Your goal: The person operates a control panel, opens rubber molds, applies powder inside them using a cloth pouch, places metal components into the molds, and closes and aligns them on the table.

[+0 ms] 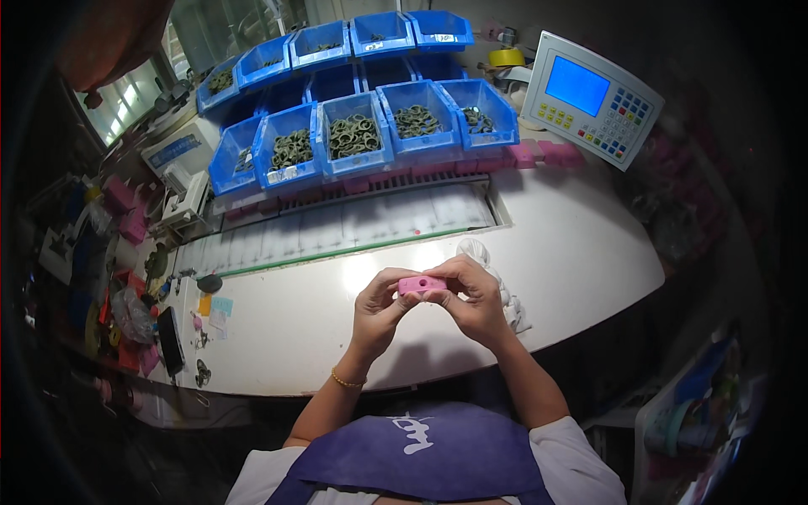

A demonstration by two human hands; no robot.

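Observation:
A small pink block point(410, 285) with a round dark hole in its near side is held up over the white worktable. My left hand point(379, 305) pinches its left end between thumb and fingers. At the other end, my right hand point(473, 299) grips it the same way, so both thumbs and fingertips cover its ends. Past my right wrist lies a crumpled white cloth or bag point(513, 310), partly hidden by the hand.
Blue bins point(290, 174) with dark ring-shaped pieces stand in tiers at the back. Before them runs a recessed pale strip point(337, 229) with a green edge. A control panel point(551, 114) stands back right. A dark phone point(171, 341) and paper notes point(220, 311) lie left.

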